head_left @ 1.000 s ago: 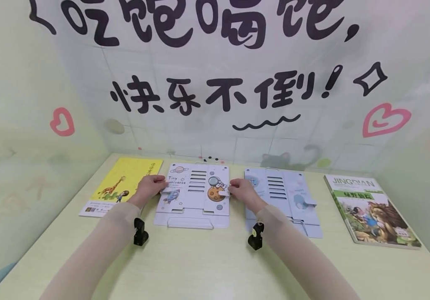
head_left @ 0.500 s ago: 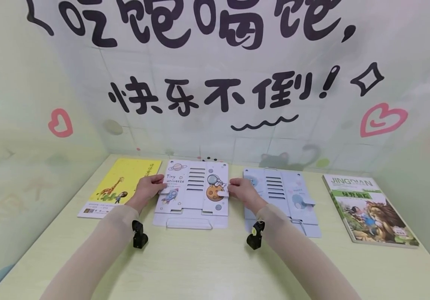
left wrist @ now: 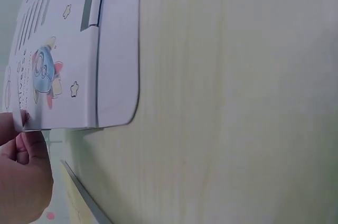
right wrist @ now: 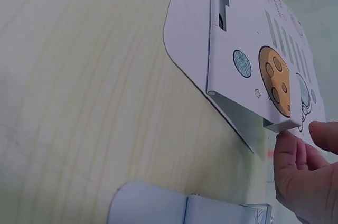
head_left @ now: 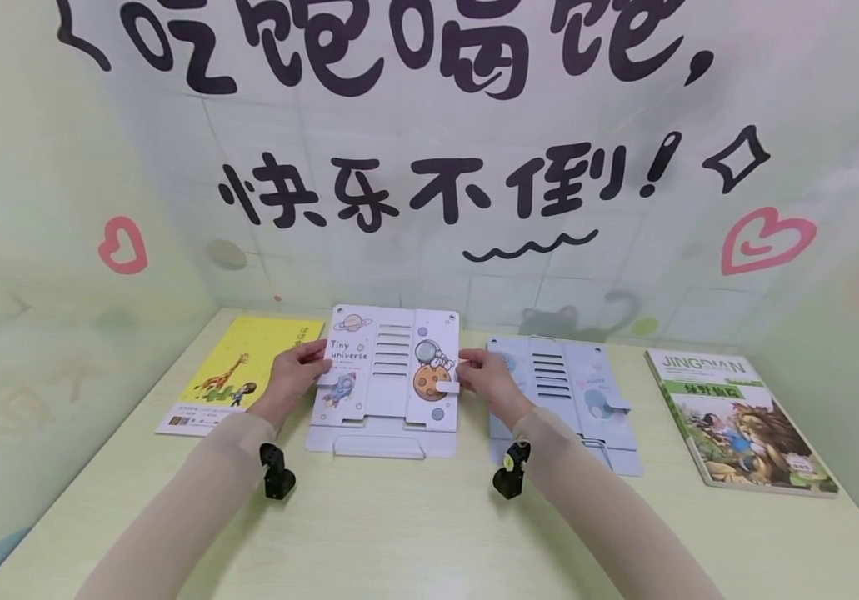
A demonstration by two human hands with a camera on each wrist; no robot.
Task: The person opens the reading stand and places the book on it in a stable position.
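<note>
A white metal book stand (head_left: 390,393), printed with a rocket, a planet and an astronaut, is on the table in the head view. Its back panel tilts up from the flat base plate (right wrist: 185,34), with a gap showing between them in the right wrist view. My left hand (head_left: 296,382) pinches the panel's left edge near the rocket. On the opposite edge, beside the small side clip (head_left: 446,387), my right hand (head_left: 489,385) grips with thumb and fingers. A wire page holder (head_left: 379,448) lies along the stand's front.
A pale blue book stand (head_left: 582,371) lies flat to the right, partly behind my right hand. Beyond it is a thick book with a lion cover (head_left: 744,429). A yellow giraffe book (head_left: 249,354) lies at the left. The printed wall (head_left: 369,279) rises behind the table.
The white stand's back panel has swung upward, its top edge rising toward the wall, while the base stays in place. Both hands have kept hold of its side edges.
</note>
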